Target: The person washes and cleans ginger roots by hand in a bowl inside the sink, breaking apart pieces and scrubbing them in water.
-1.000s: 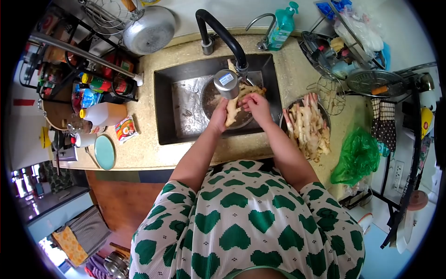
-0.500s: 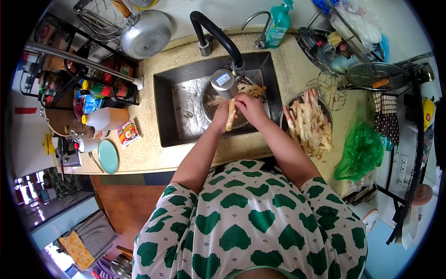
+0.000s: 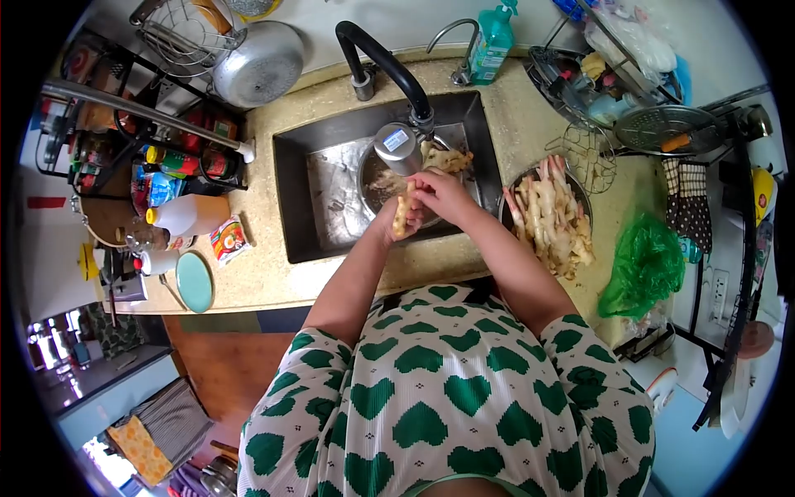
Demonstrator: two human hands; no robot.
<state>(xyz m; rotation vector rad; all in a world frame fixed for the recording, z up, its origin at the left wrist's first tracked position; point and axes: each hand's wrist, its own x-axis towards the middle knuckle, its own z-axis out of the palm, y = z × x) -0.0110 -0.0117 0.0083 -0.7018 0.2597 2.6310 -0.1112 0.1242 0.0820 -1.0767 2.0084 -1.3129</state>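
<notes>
Over the sink (image 3: 302,228), my left hand (image 3: 387,220) is wrapped around a pale yellow chicken foot (image 3: 402,217). The fingers of my right hand (image 3: 445,195) are pinched together at its upper end; their tips are partly hidden. Beneath both hands, a round metal bowl (image 3: 364,184) sits in the sink with cloudy water in it. More chicken feet (image 3: 447,159) lie at the bowl's far right side. A silver cylinder with a label (image 3: 397,149) stands just beyond my hands, under the black faucet (image 3: 389,66).
On the counter to the right, a pot (image 3: 590,207) is heaped with chicken feet (image 3: 548,215). Beside it lie a green plastic bag (image 3: 644,269) and a wire rack (image 3: 590,161). A soap bottle (image 3: 494,45) stands behind the sink. Leftward are a jug (image 3: 192,215) and a teal plate (image 3: 194,282).
The chicken foot has turned and shifted slightly left in my hands. My left hand has rolled, showing more of its fingers. My right hand has moved a little left.
</notes>
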